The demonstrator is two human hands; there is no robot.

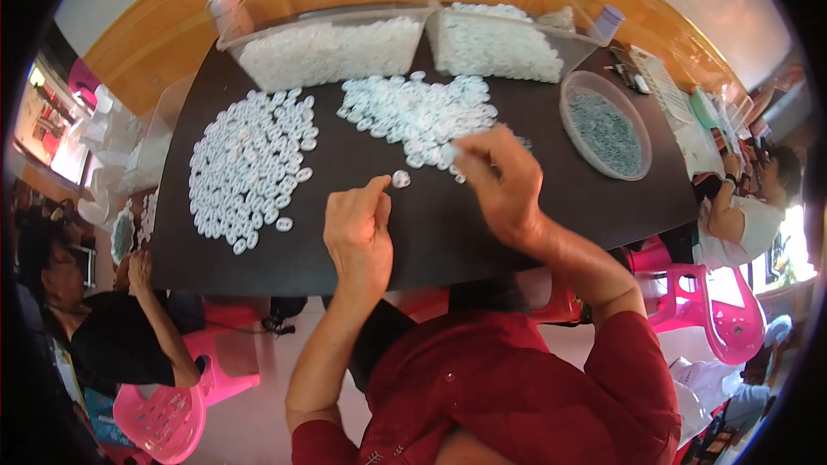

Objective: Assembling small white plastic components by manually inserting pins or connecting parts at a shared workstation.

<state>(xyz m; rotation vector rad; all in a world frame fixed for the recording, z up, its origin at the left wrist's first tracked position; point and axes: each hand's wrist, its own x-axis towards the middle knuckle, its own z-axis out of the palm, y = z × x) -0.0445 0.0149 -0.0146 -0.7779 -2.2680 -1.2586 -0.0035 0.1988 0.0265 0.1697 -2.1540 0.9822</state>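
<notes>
My left hand [357, 228] rests over the dark table, fingers curled under and the index finger reaching out. Its tip is at a small white oval piece with dark holes [401, 178]; whether the curled fingers hold anything is hidden. To the right, my right hand [508, 181] is closed in a pinch at the near edge of a loose pile of pale, bluish-white pieces [418, 112]. A small whitish piece [449, 153] shows at its fingertips. Left of both hands spreads a pile of white oval pieces with dark holes [250, 159].
Two clear bins [332, 56] [500, 47] full of white pieces stand along the back. A round tub [594, 90] of small grey-green parts sits at the right. A person [112, 327] works at the left, another [749, 211] at the right. Pink stools [159, 422] stand nearby.
</notes>
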